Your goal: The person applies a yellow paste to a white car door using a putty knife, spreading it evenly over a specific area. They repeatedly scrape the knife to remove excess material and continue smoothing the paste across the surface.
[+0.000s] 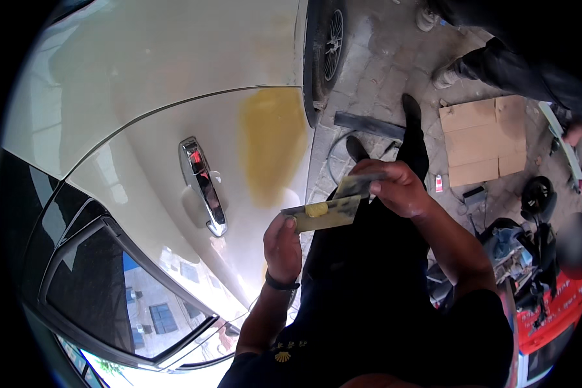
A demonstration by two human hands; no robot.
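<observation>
My left hand (282,249) grips a flat putty spreader (336,218) by its left end, with a lump of yellow putty (316,209) on its upper face. In my right hand (402,191) is a second putty spreader (355,186), greyish and smeared. Its lower edge lies over or against the far edge of the left one; whether they touch I cannot tell. Both hands are in front of my body, beside a white car door (155,155). A broad patch of yellow filler (271,145) covers the door's panel beyond the chrome door handle (204,187).
The car's wheel (330,48) stands at the top. On the paved ground lie a dark strip (368,124), a flattened cardboard sheet (485,142) and a small red-and-white tube (439,183). Another person's legs (491,71) are at upper right. Motorbike-like parts (537,200) crowd the right side.
</observation>
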